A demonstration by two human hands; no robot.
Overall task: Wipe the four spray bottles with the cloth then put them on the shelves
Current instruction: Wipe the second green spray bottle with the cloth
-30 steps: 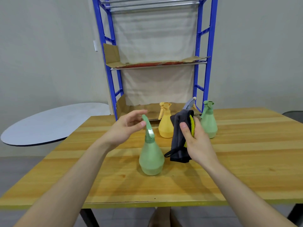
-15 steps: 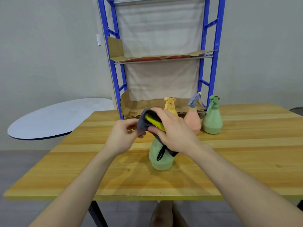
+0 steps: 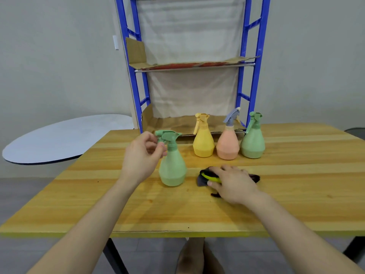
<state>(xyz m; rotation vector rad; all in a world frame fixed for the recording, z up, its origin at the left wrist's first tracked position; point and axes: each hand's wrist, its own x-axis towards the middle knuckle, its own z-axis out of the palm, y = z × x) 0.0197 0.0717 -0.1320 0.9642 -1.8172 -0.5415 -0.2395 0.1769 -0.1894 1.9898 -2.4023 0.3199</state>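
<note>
Head camera: a pale green plastic spray bottle [image 3: 172, 165] stands upright on the varnished wooden table [image 3: 296, 194], nearer the person than the other bottles. The left hand [image 3: 141, 157] is at its top, fingers curled and thumb and forefinger pinching the green trigger head just above the neck. Just to the right of this bottle, a dark grey cloth with a yellow edge [image 3: 205, 176] lies bunched on the tabletop. The right hand [image 3: 231, 182] rests on it, fingers arched over the fabric and the thumb tucked against its near edge, gripping it against the wood.

Farther back, three more bottles stand upright in a row near the far edge of the table, close together: a yellow plastic spray bottle [image 3: 203, 143], a peach spray bottle with a grey trigger [image 3: 227, 143], and a second green spray bottle [image 3: 253, 141] at the right end.

Behind the table rises a blue metal shelf rack [image 3: 258, 56] backed with pale fabric, its shelves lined with brown cardboard [image 3: 189, 65]. To the left, a round grey-white tabletop [image 3: 59, 139] sits beside the wooden table.
</note>
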